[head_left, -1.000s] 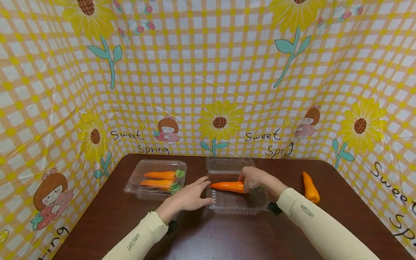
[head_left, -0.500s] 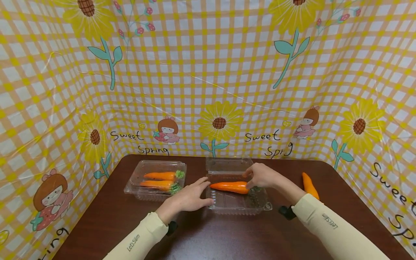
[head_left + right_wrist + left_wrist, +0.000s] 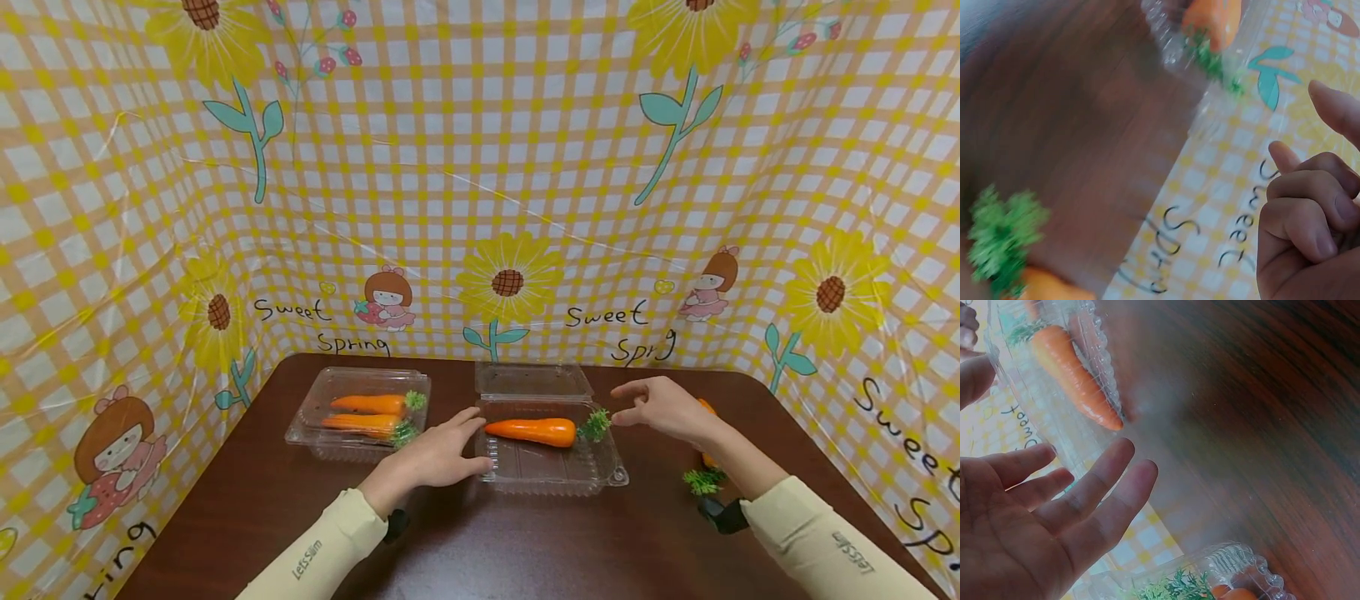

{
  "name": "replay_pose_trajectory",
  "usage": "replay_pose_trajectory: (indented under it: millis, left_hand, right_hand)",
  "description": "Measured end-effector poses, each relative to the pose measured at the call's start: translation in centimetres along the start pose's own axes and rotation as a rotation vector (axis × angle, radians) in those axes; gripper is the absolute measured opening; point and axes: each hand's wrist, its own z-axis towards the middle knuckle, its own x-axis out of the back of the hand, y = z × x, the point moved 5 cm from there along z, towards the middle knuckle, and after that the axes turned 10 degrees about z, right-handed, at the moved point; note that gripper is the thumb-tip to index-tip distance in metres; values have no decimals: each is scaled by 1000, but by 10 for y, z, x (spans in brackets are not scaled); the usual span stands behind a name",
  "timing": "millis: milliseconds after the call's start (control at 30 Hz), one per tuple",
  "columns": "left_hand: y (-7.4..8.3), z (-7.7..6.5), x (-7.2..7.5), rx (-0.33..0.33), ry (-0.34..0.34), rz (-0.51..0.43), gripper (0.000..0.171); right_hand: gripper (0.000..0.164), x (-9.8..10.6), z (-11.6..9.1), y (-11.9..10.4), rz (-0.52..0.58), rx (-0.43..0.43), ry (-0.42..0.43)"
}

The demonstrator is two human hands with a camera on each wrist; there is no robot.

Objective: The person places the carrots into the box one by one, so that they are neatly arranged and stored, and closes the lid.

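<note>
In the head view a carrot (image 3: pixel 531 432) with a green leafy top lies in the clear plastic clamshell box (image 3: pixel 540 479), its lid (image 3: pixel 534 381) folded back. My left hand (image 3: pixel 435 454) rests at the box's left side with fingers spread and straight, fingertips near the carrot's tip; the left wrist view shows the palm (image 3: pixel 1016 531) holding nothing. To the right of the box my right hand (image 3: pixel 660 407) hovers, holding nothing; index finger and thumb reach out, the other fingers (image 3: pixel 1300 212) bend inward. Another carrot (image 3: pixel 707 454), partly hidden behind that hand and wrist, lies on the table.
A closed clear box (image 3: pixel 311 433) with two carrots (image 3: pixel 367 406) inside stands left on the dark wooden table (image 3: pixel 510 550). A checked cloth (image 3: pixel 465 192) with sunflowers hangs behind the table and at both sides.
My right hand has let go of the carrot in the open box and moved right toward the other carrot, uncovering the first one's green top. The left hand stays in place.
</note>
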Motion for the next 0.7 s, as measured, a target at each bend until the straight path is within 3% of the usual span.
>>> replay_pose_trajectory:
  millis: [333, 700]
  left_hand:
    - [-1, 1, -1, 5, -4, -4, 76]
    - [-1, 0, 0, 4, -3, -15, 75]
  right_hand:
    - [74, 24, -26, 36, 39, -90, 46]
    - [78, 41, -44, 77, 71, -155, 135]
